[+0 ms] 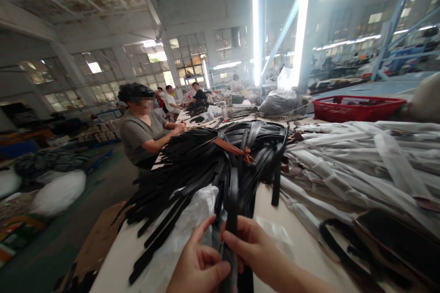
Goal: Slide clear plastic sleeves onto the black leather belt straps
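Observation:
A long black belt (233, 194) runs up from the table's front edge toward the heap, and both my hands are on it. My left hand (201, 263) pinches its lower part with the thumb, the index finger stretched up alongside. Just above, my right hand (256, 247) grips the belt between thumb and fingers. The section between my hands looks greyish; whether a thin plastic sleeve covers it, I cannot tell. Ahead lies a large heap of black belts (185, 146), part of it bound with a reddish-brown tie (232, 147). Clear plastic (195, 219) lies left of my hands.
White-wrapped strips (330, 165) cover the table's right side. A dark phone-like slab (398, 242) and a black loop (337, 238) lie near right. Behind stands a red basket (357, 111). A co-worker (139, 128) stands at the left edge, hands at the heap's far end.

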The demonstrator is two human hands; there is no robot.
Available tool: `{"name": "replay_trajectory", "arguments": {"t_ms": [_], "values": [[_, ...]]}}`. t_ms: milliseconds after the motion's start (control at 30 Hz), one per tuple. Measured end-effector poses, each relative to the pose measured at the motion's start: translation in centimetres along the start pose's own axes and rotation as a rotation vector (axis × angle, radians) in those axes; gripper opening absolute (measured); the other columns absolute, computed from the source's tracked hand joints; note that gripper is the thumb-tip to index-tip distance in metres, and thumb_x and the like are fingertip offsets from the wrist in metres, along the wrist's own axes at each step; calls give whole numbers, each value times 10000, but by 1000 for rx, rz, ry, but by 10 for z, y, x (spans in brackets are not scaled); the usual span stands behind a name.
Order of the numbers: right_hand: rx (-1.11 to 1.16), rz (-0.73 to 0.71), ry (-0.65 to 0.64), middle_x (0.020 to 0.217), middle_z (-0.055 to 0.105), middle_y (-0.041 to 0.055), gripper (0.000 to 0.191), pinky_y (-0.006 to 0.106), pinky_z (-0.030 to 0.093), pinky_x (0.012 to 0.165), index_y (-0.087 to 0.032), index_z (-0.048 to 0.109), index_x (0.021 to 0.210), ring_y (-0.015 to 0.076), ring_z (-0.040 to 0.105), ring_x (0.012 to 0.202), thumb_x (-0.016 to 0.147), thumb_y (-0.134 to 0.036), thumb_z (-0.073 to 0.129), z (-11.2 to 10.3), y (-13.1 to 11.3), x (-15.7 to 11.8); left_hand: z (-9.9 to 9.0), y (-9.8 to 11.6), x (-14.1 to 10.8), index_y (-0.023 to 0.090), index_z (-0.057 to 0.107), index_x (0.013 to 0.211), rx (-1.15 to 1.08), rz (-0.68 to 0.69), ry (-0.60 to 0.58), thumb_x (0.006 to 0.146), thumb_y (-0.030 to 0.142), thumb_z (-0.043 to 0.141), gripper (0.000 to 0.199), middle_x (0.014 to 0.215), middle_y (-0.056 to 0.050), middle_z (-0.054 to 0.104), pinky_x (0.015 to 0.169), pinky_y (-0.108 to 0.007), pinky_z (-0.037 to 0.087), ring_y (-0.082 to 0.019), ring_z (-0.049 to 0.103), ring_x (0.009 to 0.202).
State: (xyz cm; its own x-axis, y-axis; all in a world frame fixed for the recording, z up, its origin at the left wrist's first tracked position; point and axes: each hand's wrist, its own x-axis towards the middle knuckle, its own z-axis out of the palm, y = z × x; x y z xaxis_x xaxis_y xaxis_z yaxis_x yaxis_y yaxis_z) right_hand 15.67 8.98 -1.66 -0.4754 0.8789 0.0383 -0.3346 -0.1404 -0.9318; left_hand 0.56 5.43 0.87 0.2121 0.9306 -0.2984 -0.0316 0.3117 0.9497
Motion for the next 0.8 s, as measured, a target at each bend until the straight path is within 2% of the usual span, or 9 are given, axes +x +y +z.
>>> {"name": "replay_trajectory", "arguments": {"t_ms": [100, 167, 233, 267, 333, 433, 567, 700, 800], "values": [[5, 51, -136, 465, 476, -40, 453, 167, 299, 373, -100, 676, 748, 37, 375, 365, 721, -551, 709, -11, -6, 2, -5, -5, 1, 126, 70, 1453, 17, 51, -6, 611, 381, 832, 1164, 586, 32, 621, 460, -219, 419, -140, 574, 478], [139, 87, -27, 424, 401, -71, 423, 162, 290, 376, -105, 701, 789, 32, 328, 362, 732, -524, 711, -23, -13, 8, -7, -8, 1, 126, 157, 1444, 64, 61, -30, 597, 323, 847, 1110, 569, 63, 582, 434, -172, 352, -73, 482, 438], [273, 56, 189, 462, 405, -78, 383, 153, 283, 381, -123, 697, 811, 29, 332, 387, 684, -478, 766, -34, -20, 13, -7, -8, -1, 123, 245, 1420, 99, 49, -43, 582, 269, 854, 1046, 586, 64, 582, 416, -150, 306, -47, 445, 437], [297, 27, 272, 498, 436, -70, 378, 150, 279, 382, -127, 691, 802, 29, 353, 404, 650, -457, 795, -36, -22, 15, -5, -7, -2, 121, 267, 1411, 91, 41, -36, 575, 256, 856, 1031, 598, 59, 591, 417, -149, 315, -51, 459, 446], [251, -24, 328, 538, 483, -51, 388, 153, 279, 379, -126, 685, 781, 38, 393, 426, 626, -458, 810, -34, -21, 15, 0, -2, -4, 124, 251, 1411, 17, 32, -8, 570, 264, 855, 1045, 597, 64, 592, 434, -176, 386, -85, 521, 456], [68, -36, 241, 503, 473, -49, 426, 168, 316, 387, -127, 693, 777, 53, 407, 420, 665, -533, 757, -19, -11, 7, 8, 7, -6, 135, 178, 1425, -66, 34, 27, 588, 288, 844, 1080, 566, 68, 602, 435, -243, 457, -181, 622, 468], [-64, 29, 127, 476, 469, -45, 508, 186, 349, 386, -119, 704, 766, 64, 410, 401, 665, -616, 704, -9, -5, 3, 11, 11, -5, 112, 214, 1408, -4, 43, 38, 626, 275, 825, 1005, 539, 27, 649, 389, -183, 364, -187, 643, 450], [-35, -72, 391, 487, 476, -38, 511, 181, 340, 385, -123, 662, 718, 68, 421, 409, 737, -632, 620, -27, -18, 12, 11, 11, -5, 105, 222, 1409, 31, 27, 62, 638, 287, 807, 985, 522, 32, 645, 374, -183, 363, -187, 634, 428], [-54, -90, 411, 469, 450, -44, 527, 182, 316, 374, -126, 645, 704, 69, 407, 397, 762, -646, 583, -31, -23, 14, 13, 10, -5, 120, 200, 1431, 70, 50, 101, 679, 287, 759, 952, 520, 28, 650, 411, -236, 448, -213, 646, 449]]}}
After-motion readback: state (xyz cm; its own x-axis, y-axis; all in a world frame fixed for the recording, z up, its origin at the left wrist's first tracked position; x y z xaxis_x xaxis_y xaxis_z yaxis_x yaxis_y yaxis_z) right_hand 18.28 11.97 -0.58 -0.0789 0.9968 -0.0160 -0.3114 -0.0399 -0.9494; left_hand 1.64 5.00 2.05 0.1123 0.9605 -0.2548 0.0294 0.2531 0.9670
